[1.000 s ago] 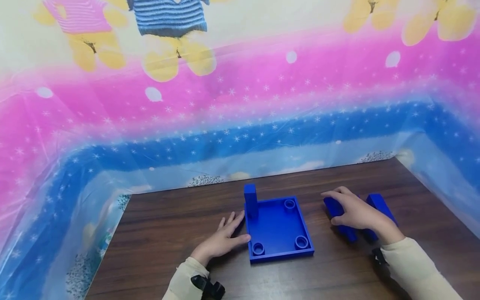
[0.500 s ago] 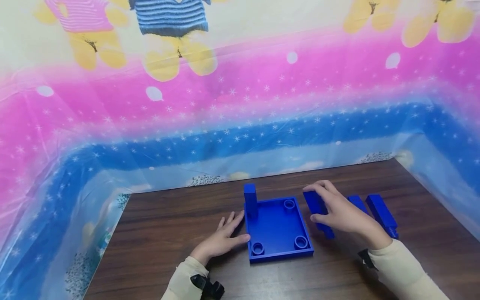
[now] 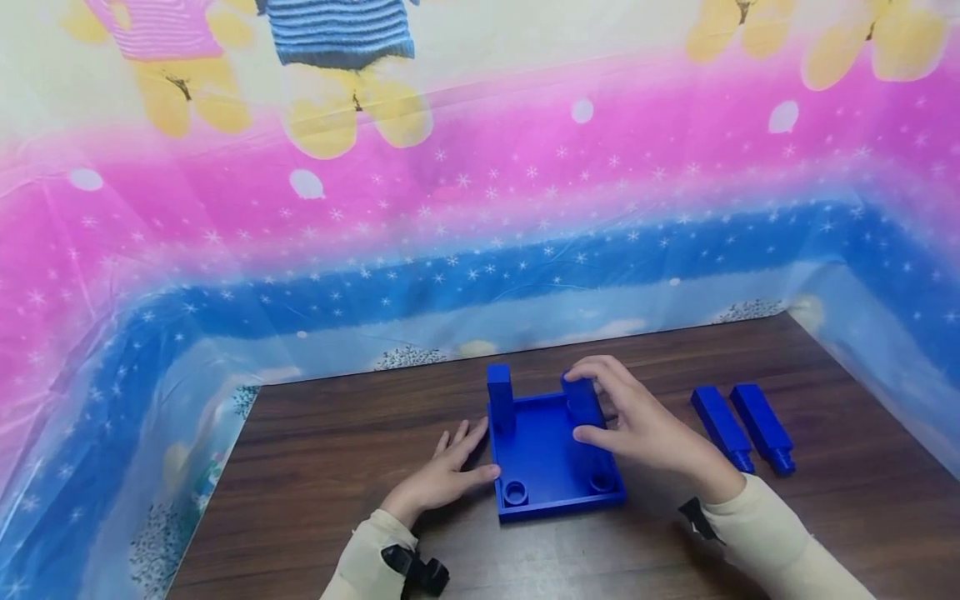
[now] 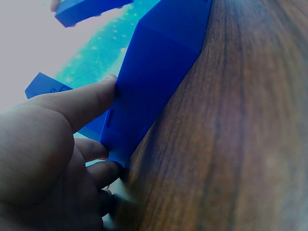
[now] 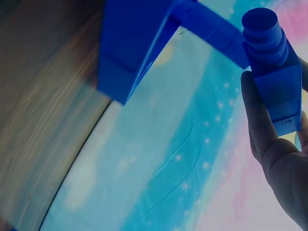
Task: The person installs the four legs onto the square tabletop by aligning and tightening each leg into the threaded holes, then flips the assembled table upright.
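Note:
A square blue tray-like base with a low rim and round corner sockets lies on the table. One square blue leg stands upright in its far left corner. My left hand lies along the base's left side; in the left wrist view its thumb and fingertips touch the base wall. My right hand pinches another blue leg over the base's right part, between thumb and fingers. The right wrist view shows the round threaded end of this leg. The far right socket is hidden behind it.
Two more blue legs, a left one and a right one, lie side by side on the brown wooden table, right of the right hand. A printed cloth hangs behind the table and along its sides.
My right hand has lifted one leg from beside the other two and carried it left, over the base. The left hand and the base stay in place.

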A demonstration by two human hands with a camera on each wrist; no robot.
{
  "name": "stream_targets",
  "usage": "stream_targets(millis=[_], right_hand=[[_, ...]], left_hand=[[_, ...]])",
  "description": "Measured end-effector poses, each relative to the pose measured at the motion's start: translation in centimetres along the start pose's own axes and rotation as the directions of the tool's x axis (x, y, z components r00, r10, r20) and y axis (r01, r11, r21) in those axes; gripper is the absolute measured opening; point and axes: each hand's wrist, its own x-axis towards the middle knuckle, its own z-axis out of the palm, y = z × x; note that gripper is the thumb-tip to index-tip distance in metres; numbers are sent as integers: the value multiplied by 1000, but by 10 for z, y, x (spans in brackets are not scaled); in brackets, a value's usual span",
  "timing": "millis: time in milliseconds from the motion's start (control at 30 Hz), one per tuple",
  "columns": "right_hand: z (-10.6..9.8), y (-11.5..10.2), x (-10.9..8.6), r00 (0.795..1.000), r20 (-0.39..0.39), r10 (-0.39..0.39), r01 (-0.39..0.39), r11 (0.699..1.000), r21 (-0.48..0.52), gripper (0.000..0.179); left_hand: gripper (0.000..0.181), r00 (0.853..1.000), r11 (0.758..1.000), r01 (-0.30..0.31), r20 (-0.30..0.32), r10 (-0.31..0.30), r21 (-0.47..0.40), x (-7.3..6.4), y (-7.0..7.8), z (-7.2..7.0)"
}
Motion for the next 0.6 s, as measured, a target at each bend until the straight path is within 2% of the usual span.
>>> stream_targets(millis=[167,300,400,600], right_hand=[[12,-9,8,1000,4,-1,1,999,37,67],[23,-15,16,998,-23,-60,61,997,41,63],[31,-20,21,993,-38,-107,110,992,64,61],[45,-28,28,989,-20,-149,150,981,120,57]], left_hand=[[91,1000,1000,20,0,-20,7,0,1,0],[92,999,999,48,-7,-48,6,2,0,1],[95,998,998,57,-15,-57,3,4,-4,2],[100,999,999,50,-16,-50,-14,11,-19,3]])
